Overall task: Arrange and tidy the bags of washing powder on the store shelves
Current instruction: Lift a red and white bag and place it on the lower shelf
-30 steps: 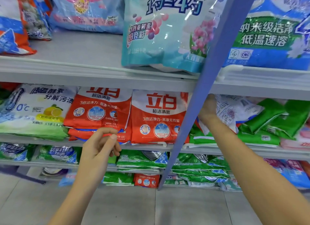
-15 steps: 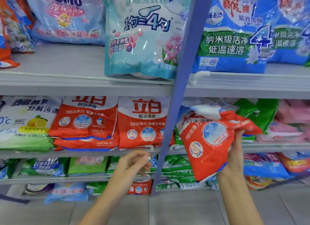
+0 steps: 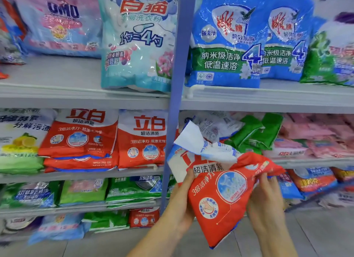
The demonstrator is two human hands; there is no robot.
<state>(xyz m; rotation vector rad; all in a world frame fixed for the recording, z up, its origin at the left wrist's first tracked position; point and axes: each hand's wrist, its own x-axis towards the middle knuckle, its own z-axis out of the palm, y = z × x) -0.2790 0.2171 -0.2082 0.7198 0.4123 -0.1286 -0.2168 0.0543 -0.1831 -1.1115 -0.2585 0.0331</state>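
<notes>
Both hands hold one crumpled bag (image 3: 220,197) of washing powder off the shelves

The bag is red below and white on top, with dark printed lettering and a pale blue round picture on its front. Its white top is folded over and creased, and its lower corner hangs down and tilts to the right. It is held in the air before the front edge of the middle shelf (image 3: 95,175), just right of the blue post (image 3: 175,112), near the matching red bags (image 3: 142,139) standing left of that post. The left hand (image 3: 180,205) clamps the bag's left edge and the right hand (image 3: 266,197) curls round its right edge. Half a second ago only the right hand held it, higher up, while the left hung loose and empty
</notes>
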